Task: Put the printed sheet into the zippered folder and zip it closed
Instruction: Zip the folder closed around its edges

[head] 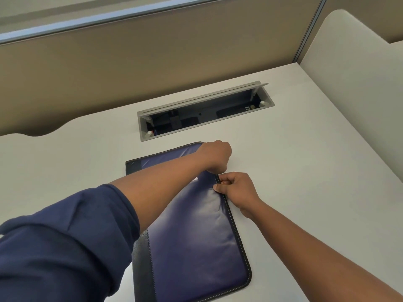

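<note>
A dark blue zippered folder (194, 236) with a black spine and stitched black edging lies flat on the white desk (305, 171). My left hand (216, 156) reaches across it and is closed on the folder's right edge near the far corner. Just below it, my right hand (234, 189) pinches the same edge, thumb on the cover and fingers closed at the zipper track; the puller itself is hidden. A small white sliver, likely the printed sheet (195, 178), peeks out under my left wrist. The rest of the sheet is out of sight.
An open cable tray (205, 112) with a raised grey lid is sunk into the desk just behind the folder. Beige partition panels (152, 68) stand at the back and a white divider (353, 68) on the right.
</note>
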The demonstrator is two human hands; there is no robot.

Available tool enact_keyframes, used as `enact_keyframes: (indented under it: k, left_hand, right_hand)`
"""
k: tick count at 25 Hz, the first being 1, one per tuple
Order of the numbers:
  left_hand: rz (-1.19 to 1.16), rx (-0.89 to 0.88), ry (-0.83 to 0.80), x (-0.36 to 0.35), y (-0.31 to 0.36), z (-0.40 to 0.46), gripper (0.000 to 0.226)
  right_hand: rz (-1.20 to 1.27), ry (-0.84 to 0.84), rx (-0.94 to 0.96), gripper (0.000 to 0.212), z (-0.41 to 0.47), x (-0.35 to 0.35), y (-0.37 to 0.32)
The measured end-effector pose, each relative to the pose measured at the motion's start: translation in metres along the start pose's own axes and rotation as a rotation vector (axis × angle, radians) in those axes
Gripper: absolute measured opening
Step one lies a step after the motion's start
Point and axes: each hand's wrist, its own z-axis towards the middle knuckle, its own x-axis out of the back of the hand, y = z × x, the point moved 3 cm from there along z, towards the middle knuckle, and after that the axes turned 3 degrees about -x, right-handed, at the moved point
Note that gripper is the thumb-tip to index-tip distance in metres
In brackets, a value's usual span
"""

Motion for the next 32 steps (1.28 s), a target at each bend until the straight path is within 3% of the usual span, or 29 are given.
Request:
enact_keyframes:
  k: [5,9,16,21,26,29,32]
  left_hand:
    - [0.195,-0.064,0.06,-0.003,0.004,0.0,0.019]
    - [0.286,-0.012,0.166,0.004,-0.009,0.008,0.014]
    - [-0.04,0.195,0.199,0.007,-0.027,0.013,0.026]
    - [0.038,0.025,0.114,-0.003,-0.01,0.004,0.023]
    - [-0.081,-0.016,0.147,-0.008,-0.016,-0.002,0.01]
    - [-0.285,0.084,0.246,-0.006,-0.036,-0.003,0.005]
    - [-0.384,0.289,0.434,-0.013,-0.061,-0.008,0.028]
  right_hand:
    - [0.041,-0.015,-0.02,0.017,0.0,0.002,0.001]
    - [0.043,-0.037,-0.05,0.025,0.001,0.003,0.002]
    - [0.026,-0.033,-0.081,0.03,0.004,0.002,0.001]
    - [0.057,-0.041,-0.077,0.03,0.003,0.0,0.003]
    - [0.101,-0.085,-0.066,0.014,0.006,0.007,0.0]
    - [0.143,-0.069,-0.076,0.013,0.016,0.015,-0.009]
    - [-0.047,-0.033,0.079,0.034,0.027,0.012,-0.017]
